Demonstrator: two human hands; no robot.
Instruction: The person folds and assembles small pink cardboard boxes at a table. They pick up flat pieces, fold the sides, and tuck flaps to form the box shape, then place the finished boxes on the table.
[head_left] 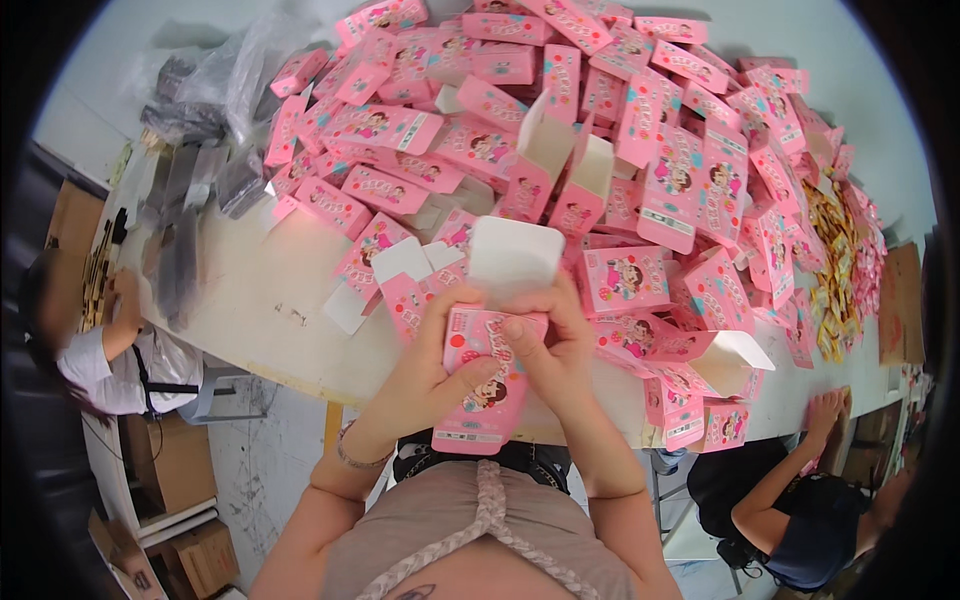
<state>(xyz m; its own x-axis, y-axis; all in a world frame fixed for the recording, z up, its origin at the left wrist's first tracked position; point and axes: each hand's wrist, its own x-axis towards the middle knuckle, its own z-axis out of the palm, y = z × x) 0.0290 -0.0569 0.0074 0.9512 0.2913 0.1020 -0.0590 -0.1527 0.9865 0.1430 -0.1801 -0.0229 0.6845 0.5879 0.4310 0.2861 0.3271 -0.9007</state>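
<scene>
Between both hands, close to my body at the table's front edge, is a pink printed carton (481, 405) with a cartoon figure on its front. A white flap (517, 252) stands up from its far end. My left hand (452, 368) grips the carton's left side, thumb laid across the front. My right hand (552, 345) closes round the upper right side, its thumb on the front near the top edge. The fingers behind the carton are hidden. Just beyond my hands lie more pink cartons (628, 280), some with white flaps standing open.
A large heap of pink cartons (490, 150) covers the table's far side. Clear plastic bags and dark packs (190, 180) lie left; gold wrapped packets (832, 270) lie right. One person (120, 340) sits at left, another (800, 510) at right. Cardboard boxes (178, 455) stand lower left.
</scene>
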